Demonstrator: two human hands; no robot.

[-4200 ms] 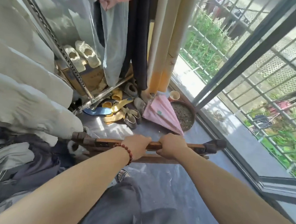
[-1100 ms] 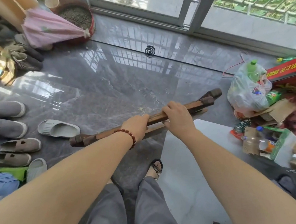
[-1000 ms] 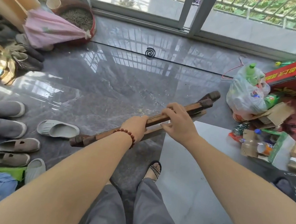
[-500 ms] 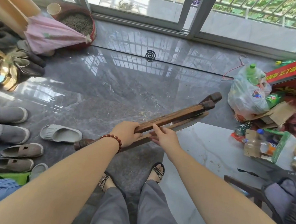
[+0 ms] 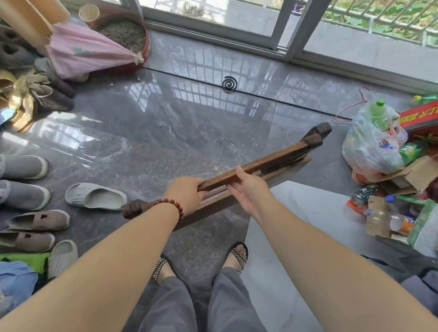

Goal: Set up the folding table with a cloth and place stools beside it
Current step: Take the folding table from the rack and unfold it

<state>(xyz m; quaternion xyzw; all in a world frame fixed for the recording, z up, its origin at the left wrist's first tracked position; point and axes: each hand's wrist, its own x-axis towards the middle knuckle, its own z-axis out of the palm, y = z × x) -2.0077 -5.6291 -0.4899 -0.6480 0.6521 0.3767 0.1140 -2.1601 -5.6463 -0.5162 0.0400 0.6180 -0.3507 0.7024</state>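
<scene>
- Looking down through the head camera, I am seeing the folding table (image 5: pixel 272 161) folded flat into a bundle of dark wooden rails. It is being held edge-up in front of the person, slanting from beside the left wrist up and away to the right.
- The left hand (image 5: pixel 187 193) is gripping the table's top rail close to its near end, with the fingers curled right around the wood. A red bead bracelet (image 5: pixel 169 205) is sitting on that wrist.
- The right hand (image 5: pixel 250 187) is holding the same rail just beyond the left hand. The thumb is lying on top and the fingers are stretching fairly straight along the underside, so it is pinching the rail rather than wrapping it.
- I cannot tell whether any part of the table is touching the grey marble floor (image 5: pixel 163 125).
- Beyond the table, toward the sliding glass door (image 5: pixel 295 23), a black mosquito coil (image 5: pixel 229 84) is lying on the floor, well apart from the rails.
- Just left of the table's near end a grey slipper (image 5: pixel 95 196) is lying sole-down, and rows of shoes (image 5: pixel 11 185) are lying farther left.
- Far left of the table and beyond it, a pink folded cover (image 5: pixel 88 51) is lying against a round basin (image 5: pixel 126 33).
- Right of the table's far end a clear plastic bag (image 5: pixel 372 145) of bottles is sitting near it, with a red carton (image 5: pixel 431 110) behind the bag.
- Beneath the table's right half a white slab (image 5: pixel 312 224) is lying on the floor.
- On the person's side of the table, two sandalled feet (image 5: pixel 237 255) are standing below grey trousers (image 5: pixel 174 313).
</scene>
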